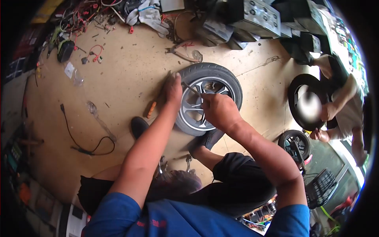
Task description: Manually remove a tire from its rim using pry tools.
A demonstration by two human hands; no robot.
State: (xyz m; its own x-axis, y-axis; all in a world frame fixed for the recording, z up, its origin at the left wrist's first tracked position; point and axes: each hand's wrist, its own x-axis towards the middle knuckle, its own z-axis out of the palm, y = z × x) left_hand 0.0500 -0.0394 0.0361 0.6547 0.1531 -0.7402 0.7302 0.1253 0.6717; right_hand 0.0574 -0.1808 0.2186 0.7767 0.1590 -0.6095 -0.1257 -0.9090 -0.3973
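Note:
A black tire (233,79) on a silver spoked wheel rim (200,125) lies on the floor between my feet. My left hand (173,89) grips the tire's left side, thumb up; its other fingers are mostly hidden. Closed in a fist, my right hand (220,111) is over the right half of the spokes. From that fist a thin metal bar (192,89), like a tire lever, slants up and left to the rim's edge beside my left hand. How the bar's tip meets the tire is too small to tell.
Pliers (183,53) lie beyond the wheel, an orange-handled tool (151,110) left of it. A black cable (85,151) curls further left. Battery-like boxes (258,17) stand at the back. At right another person's hand (328,111) holds a tire (294,96) above a small wheel (294,144).

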